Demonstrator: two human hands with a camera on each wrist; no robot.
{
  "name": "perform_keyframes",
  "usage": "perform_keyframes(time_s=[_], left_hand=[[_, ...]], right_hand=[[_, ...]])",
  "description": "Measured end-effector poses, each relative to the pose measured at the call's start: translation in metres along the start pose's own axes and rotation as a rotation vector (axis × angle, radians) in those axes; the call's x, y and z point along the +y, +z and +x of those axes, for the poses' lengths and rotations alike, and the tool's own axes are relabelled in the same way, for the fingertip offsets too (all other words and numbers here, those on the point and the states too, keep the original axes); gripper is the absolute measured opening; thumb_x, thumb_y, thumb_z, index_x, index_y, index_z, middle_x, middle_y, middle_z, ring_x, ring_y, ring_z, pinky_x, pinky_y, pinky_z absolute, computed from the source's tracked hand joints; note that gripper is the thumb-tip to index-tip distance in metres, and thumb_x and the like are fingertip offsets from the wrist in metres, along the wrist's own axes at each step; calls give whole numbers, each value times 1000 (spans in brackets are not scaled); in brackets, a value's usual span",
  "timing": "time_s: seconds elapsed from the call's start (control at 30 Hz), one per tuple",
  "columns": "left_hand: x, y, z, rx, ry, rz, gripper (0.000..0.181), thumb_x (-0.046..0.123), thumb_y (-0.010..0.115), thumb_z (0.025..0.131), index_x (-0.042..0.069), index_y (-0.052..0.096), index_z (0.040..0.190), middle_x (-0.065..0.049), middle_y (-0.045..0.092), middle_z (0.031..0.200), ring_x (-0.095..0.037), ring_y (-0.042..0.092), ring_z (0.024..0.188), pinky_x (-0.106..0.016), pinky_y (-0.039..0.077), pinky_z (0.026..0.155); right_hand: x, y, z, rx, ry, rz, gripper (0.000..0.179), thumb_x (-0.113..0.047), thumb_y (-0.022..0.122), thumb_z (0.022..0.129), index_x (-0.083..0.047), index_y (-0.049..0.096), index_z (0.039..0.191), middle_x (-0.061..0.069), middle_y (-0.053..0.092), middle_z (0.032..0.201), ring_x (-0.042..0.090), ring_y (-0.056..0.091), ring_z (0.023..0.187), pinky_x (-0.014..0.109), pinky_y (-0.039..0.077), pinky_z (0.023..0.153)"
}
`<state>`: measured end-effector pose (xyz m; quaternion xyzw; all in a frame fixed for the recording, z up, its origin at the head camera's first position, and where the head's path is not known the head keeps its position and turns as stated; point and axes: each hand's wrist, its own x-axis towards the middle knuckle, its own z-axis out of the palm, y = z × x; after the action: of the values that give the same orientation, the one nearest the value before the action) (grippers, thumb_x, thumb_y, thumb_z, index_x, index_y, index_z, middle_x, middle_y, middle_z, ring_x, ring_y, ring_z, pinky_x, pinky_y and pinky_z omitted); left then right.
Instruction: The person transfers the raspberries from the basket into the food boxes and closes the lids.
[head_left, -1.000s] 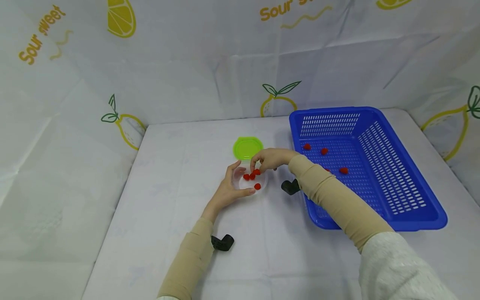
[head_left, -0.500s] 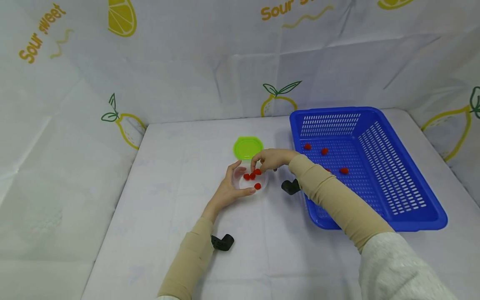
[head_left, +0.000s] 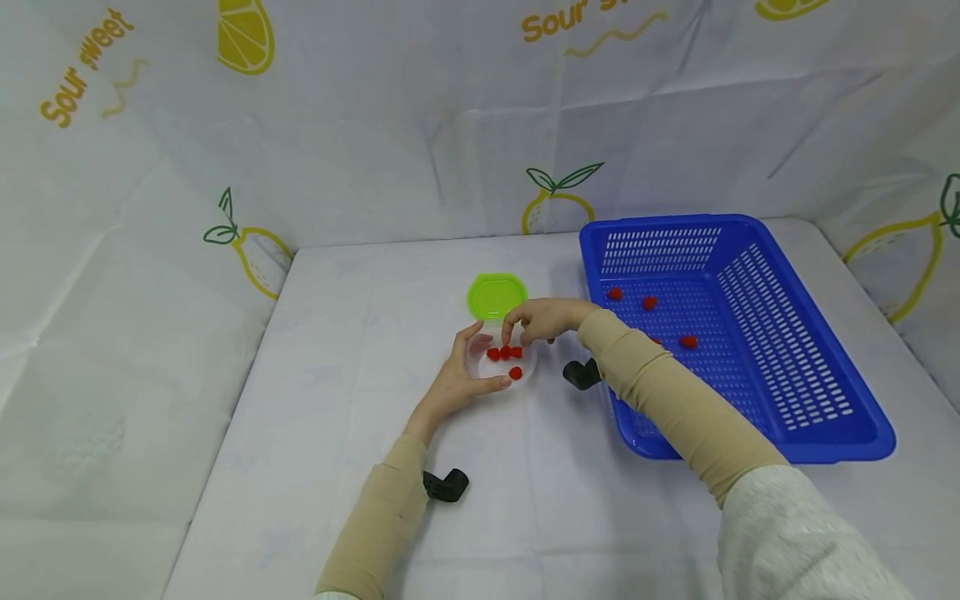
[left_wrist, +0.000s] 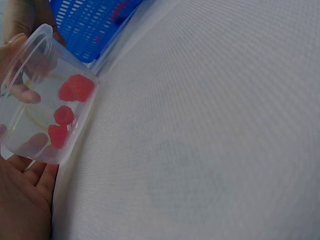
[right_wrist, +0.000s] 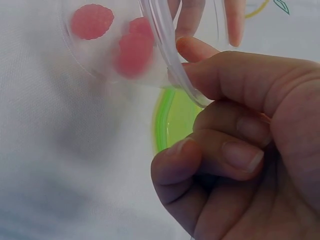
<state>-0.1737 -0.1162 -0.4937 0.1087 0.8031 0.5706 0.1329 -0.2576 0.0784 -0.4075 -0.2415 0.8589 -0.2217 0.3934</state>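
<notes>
A clear plastic tub [left_wrist: 67,62] stands on the white cloth, with several raspberries [head_left: 506,353] on its floor. My left hand [head_left: 453,383] grips it from the left, thumb on the near side and fingers round the far side. My right hand [head_left: 547,317] reaches over the right rim from the far right. Its thumb and index finger are apart in the head view, the index fingertip dipping inside above a raspberry. The right wrist view shows its other fingers [right_wrist: 240,155] bent outside the rim, holding nothing.
A green lid [head_left: 497,296] lies just behind the tub. To the right stands a blue slotted basket [head_left: 832,308] with several raspberries [head_left: 649,302] in it, partly hidden by the right forearm. Lemon-printed cloth [head_left: 375,167] rises behind the table.
The raspberry at my right fingertips has dropped to the tub's floor beside two others. My right thumb and index finger have parted. My left hand and the tub stay put.
</notes>
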Motion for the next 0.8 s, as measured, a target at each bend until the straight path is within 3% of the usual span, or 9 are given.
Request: perform_keyframes(time_s=[0.5, 0.8], left_hand=[[1, 0, 0, 1, -2, -8, 96, 36, 79, 71, 27, 19, 145, 4, 44, 140, -17, 31, 138, -55, 22, 114], [3, -1, -1, -6, -10, -13, 96, 30, 79, 73, 25, 18, 146, 2, 43, 141, -17, 30, 139, -54, 19, 115]], right_hand=[[1, -1, -2, -8, -17, 14, 29, -8, 53, 87, -17, 63, 112, 1, 37, 73, 14, 36, 60, 21, 37, 52], [-1, -3, -4, -17, -17, 4, 26, -16, 57, 89, -17, 62, 115, 3, 44, 82, 16, 41, 67, 26, 43, 56]])
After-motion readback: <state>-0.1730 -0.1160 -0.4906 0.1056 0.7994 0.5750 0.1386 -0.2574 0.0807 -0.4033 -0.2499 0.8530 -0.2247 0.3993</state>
